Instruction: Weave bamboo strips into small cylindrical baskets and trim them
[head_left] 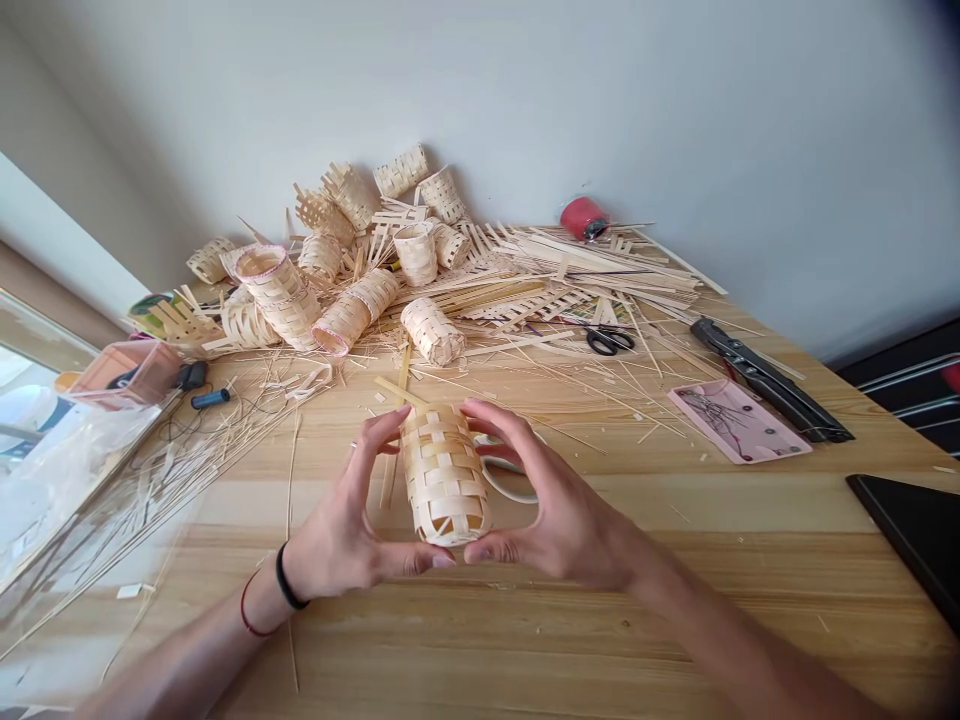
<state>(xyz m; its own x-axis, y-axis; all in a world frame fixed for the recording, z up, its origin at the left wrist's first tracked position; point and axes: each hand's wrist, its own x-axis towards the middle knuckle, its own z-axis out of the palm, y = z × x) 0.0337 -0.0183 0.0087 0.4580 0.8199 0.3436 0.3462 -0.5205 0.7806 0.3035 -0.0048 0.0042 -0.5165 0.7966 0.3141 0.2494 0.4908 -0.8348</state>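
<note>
A small woven basket (446, 470) of pale flat strips lies on its side between my two hands, above the middle of the wooden table. My left hand (367, 515) holds its left side, fingertips at the far end and thumb at the near end. On the right, my right hand (540, 495) grips it the same way, thumb near the bottom edge. Loose strips (403, 388) cross just beyond the far end. A white ring-shaped object (517, 490) shows partly behind my right fingers.
Woven baskets (281, 290) and loose strips (600, 260) heap along the wall. Black scissors (609, 341), a red spool (583, 218), a pink tray (739, 420) and a long black tool (772, 380) lie to the right. A pink box (139, 372) stands left.
</note>
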